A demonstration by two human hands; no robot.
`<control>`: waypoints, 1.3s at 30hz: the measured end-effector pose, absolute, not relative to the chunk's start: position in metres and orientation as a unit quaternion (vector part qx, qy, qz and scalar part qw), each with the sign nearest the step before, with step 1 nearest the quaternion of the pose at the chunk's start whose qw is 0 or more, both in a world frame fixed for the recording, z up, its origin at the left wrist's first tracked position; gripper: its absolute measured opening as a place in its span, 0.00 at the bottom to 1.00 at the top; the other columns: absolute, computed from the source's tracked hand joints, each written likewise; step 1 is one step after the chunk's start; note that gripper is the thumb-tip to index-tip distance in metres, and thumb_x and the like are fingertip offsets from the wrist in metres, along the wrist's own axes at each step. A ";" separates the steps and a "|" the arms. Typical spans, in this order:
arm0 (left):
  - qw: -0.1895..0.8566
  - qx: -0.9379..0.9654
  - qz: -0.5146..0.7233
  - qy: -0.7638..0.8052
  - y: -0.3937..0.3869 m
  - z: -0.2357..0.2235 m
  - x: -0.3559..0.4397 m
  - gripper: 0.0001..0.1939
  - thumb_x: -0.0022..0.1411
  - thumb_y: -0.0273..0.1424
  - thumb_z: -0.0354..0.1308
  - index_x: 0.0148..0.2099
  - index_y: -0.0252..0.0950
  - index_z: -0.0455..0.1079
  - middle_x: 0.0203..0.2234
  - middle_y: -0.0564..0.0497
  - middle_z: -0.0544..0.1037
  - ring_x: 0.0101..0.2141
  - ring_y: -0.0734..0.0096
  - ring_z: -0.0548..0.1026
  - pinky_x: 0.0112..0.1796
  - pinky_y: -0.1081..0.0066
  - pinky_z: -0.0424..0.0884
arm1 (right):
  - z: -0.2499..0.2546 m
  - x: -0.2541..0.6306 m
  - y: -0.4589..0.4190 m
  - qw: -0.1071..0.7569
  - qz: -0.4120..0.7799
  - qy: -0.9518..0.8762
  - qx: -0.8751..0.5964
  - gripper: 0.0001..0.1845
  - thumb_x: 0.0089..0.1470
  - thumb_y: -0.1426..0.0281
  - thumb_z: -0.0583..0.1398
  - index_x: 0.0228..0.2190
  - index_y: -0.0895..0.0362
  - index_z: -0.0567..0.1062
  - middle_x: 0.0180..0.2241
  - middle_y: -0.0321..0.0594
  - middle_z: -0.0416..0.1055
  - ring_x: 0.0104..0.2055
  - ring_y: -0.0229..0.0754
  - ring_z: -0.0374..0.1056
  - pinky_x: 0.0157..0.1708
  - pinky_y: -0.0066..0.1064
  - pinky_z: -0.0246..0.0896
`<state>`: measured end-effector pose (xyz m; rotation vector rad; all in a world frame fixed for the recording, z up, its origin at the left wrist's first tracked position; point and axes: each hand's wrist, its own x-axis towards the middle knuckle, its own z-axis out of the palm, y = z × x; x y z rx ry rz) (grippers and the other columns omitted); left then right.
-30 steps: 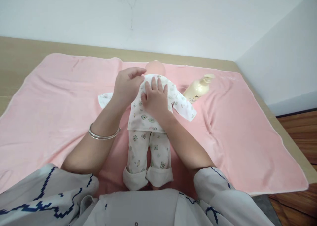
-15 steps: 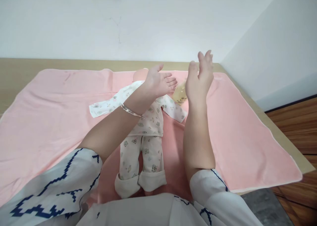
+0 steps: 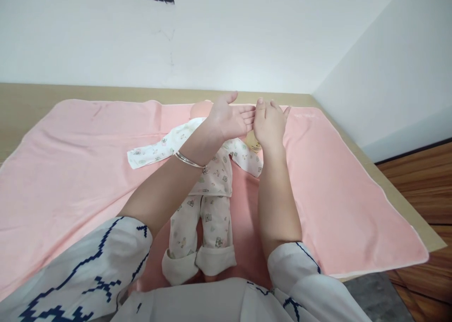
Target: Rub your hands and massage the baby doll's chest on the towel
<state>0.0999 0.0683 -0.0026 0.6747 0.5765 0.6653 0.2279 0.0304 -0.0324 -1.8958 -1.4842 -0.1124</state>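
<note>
My left hand (image 3: 231,117) is open, palm turned up and fingers stretched toward the right, with nothing in it. Its fingertips meet the inner edge of my right hand (image 3: 270,124), whose fingers are apart and which holds nothing I can see. Beneath my hands a doll in a white patterned top (image 3: 216,173) and matching trousers (image 3: 216,223) with turned-up cuffs lies on its back. The doll's head (image 3: 200,109) shows only partly behind my left hand. A yellowish bottle (image 3: 253,142) lies by the doll's sleeve, mostly hidden by my hands.
A pink blanket (image 3: 335,185) is spread under the doll over a light wooden table (image 3: 35,93). White walls (image 3: 226,39) stand behind and to the right. Brown wood-grain panels (image 3: 423,185) are beyond the table's right edge.
My right hand has come down and to the left, from raised apart to touching my left fingertips. My left hand has barely moved. The bottle is now more covered.
</note>
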 end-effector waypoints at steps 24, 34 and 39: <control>0.638 0.438 0.492 0.399 0.036 0.034 -0.086 0.29 0.79 0.35 0.33 0.62 0.34 0.73 0.54 0.47 0.83 0.62 0.61 0.78 0.60 0.54 0.72 | -0.028 0.214 0.054 0.251 -0.114 -0.467 -0.840 0.28 0.65 0.73 0.42 0.30 0.58 0.80 0.32 0.56 0.78 0.47 0.56 0.75 0.65 0.63 0.59; 0.727 0.372 0.441 0.372 -0.001 0.022 -0.027 0.19 0.71 0.30 0.46 0.56 0.38 0.74 0.54 0.44 0.83 0.62 0.51 0.79 0.62 0.48 0.78 | -0.022 0.226 0.039 0.448 0.059 -0.451 -0.770 0.29 0.69 0.58 0.45 0.43 0.58 0.82 0.44 0.51 0.84 0.54 0.55 0.77 0.59 0.53 0.67; 0.809 0.323 0.391 0.297 -0.017 0.001 -0.002 0.21 0.66 0.33 0.55 0.59 0.38 0.72 0.58 0.42 0.80 0.65 0.45 0.75 0.68 0.45 0.72 | -0.002 0.204 0.026 0.517 0.032 -0.428 -0.741 0.25 0.69 0.64 0.47 0.43 0.59 0.83 0.51 0.53 0.83 0.59 0.52 0.76 0.61 0.45 0.68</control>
